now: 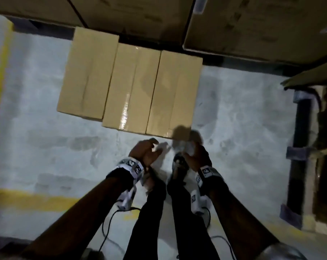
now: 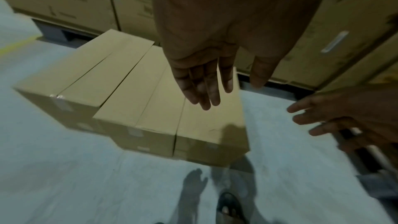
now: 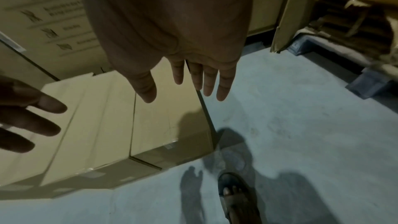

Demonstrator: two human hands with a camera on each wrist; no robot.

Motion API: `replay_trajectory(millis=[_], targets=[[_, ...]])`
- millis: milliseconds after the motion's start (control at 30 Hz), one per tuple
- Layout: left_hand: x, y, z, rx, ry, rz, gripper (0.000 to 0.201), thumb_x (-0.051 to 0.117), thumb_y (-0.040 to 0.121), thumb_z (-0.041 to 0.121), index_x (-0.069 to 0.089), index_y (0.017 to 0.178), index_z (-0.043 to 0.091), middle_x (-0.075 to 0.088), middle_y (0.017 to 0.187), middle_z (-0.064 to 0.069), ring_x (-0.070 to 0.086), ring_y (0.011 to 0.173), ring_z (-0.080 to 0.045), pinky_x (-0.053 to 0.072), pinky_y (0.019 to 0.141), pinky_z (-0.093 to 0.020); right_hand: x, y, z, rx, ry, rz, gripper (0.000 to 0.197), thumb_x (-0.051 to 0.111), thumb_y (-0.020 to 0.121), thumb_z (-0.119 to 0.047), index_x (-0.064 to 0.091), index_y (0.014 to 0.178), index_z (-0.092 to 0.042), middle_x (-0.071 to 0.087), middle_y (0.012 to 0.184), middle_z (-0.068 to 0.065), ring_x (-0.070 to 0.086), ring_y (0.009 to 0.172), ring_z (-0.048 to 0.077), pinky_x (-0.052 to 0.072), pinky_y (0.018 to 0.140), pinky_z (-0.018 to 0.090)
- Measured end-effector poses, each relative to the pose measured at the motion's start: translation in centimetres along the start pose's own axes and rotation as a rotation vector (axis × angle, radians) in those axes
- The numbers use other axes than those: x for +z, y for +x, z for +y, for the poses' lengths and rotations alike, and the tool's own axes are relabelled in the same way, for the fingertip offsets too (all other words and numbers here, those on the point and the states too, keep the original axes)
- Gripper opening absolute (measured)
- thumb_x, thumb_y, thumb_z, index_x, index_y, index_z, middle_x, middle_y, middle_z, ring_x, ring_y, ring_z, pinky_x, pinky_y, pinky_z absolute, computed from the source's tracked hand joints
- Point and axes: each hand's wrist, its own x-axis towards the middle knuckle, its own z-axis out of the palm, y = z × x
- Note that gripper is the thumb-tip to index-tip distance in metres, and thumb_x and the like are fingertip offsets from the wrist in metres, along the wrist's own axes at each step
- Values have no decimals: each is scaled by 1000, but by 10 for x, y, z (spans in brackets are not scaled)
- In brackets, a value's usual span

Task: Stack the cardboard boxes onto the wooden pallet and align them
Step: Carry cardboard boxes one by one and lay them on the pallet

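Head: three boxes (image 1: 129, 85) side by side on the floor (image 1: 46, 143), ends staggered. Left hand (image 1: 144, 152) and right hand (image 1: 193, 152) hover near the right box (image 1: 174, 94), empty.

Left wrist: fingers (image 2: 202, 89) straight, holding nothing.

Right wrist: same, fingers (image 3: 206, 81) spread over the box edge.

Long, stiff, taped cartons, probably heavy; grab both ends, low.
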Motion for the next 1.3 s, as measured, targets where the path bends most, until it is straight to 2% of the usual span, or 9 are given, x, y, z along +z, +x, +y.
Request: replay_trajectory(millis=[267, 467, 600, 700, 800, 933, 1033, 1100, 1300], targets=[[67, 154, -75, -271, -141, 139, 51, 66, 99, 40, 55, 141, 14, 64, 138, -14, 59, 127, -32, 43, 101, -32, 81, 156, 55, -3, 86, 44, 83, 69, 96, -36, 23, 164, -20, 27, 167, 8, 33, 151, 31, 33, 120, 46], [111, 199, -83, -248, -143, 203, 43, 62, 102, 26, 52, 141, 10, 58, 141, -13, 54, 130, -33, 37, 96, -29, 104, 202, 98, -17, 234, 104, 92, 73, 94, -28, 16, 165, -18, 38, 162, 9, 47, 141, 30, 44, 112, 49], [128, 219, -76, -236, -167, 261, 31, 66, 95, 35, 60, 121, 18, 62, 127, -6, 60, 118, -32, 44, 91, -32, 102, 220, 99, 58, 340, 47, 93, 65, 99, -42, 3, 166, -27, 60, 145, 3, 62, 125, 26, 48, 98, 32], [129, 228, -71, -298, -183, 347, 39, 67, 91, 46, 61, 118, 19, 54, 135, -8, 59, 117, -34, 47, 95, -42, 101, 230, 94, 89, 433, 37, 86, 63, 100, -42, 9, 165, -26, 64, 141, 4, 61, 128, 26, 45, 98, 30], [128, 233, -70, -331, -215, 420, 45, 56, 91, 51, 64, 116, 14, 65, 124, -16, 63, 114, -40, 45, 87, -37, 103, 236, 93, 114, 476, 74, 75, 63, 101, -39, 24, 163, -24, 65, 138, 5, 60, 128, 29, 45, 102, 35], [139, 235, -68, -253, -139, 327, 51, 43, 87, 65, 58, 110, 22, 58, 114, -14, 63, 101, -40, 42, 76, -36, 106, 239, 95, 113, 541, 149, 66, 65, 100, -38, 36, 158, -24, 66, 136, 5, 60, 127, 27, 44, 99, 31], [148, 236, -65, -263, -90, 288, 62, 46, 77, 86, 54, 107, 33, 54, 121, -11, 58, 113, -37, 51, 91, -41, 103, 241, 93, 148, 621, 154, 71, 67, 99, -40, 34, 159, -25, 61, 143, 9, 58, 130, 27, 45, 101, 29], [150, 237, -58, -303, -90, 320, 67, 51, 69, 96, 54, 105, 39, 56, 118, -3, 57, 117, -33, 51, 98, -44, 100, 244, 92, 196, 722, 180, 73, 70, 97, -39, 34, 160, -23, 59, 144, 14, 60, 127, 30, 50, 104, 40], [175, 233, -45, -219, -2, 299, 79, 49, 77, 90, 48, 138, 39, 47, 144, -11, 48, 135, -34, 51, 98, -54, 76, 255, 101, 248, 710, 324, 58, 68, 100, -33, 48, 151, -12, 61, 143, 12, 59, 129, 27, 43, 98, 22]])
